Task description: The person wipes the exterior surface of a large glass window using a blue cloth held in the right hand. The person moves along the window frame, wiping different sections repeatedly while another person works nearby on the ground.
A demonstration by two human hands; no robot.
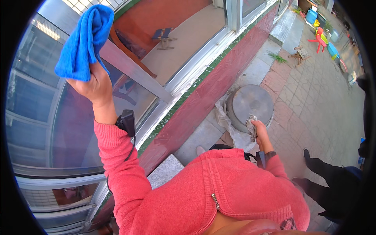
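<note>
My left hand (95,83) is raised at the upper left, its fingers closed on a folded blue cloth (85,44). Behind the cloth stand a metal window frame (132,69) and glass panes (79,117); whether the cloth touches the glass I cannot tell. Low at my other side, my right hand (261,130) grips a crumpled greyish cloth or paper (251,127). It is close to the near edge of a round grey lid (252,102) on a squat round container (232,110), which has clear plastic sheeting (241,139) around its base.
A dark red wall base (188,119) runs under the window sill. A light stone block (167,170) is beside me. On the paving stand a small folding stool (299,55), a red plastic chair (319,39) and several basins. Another person's dark-clothed legs (329,182) are at the right.
</note>
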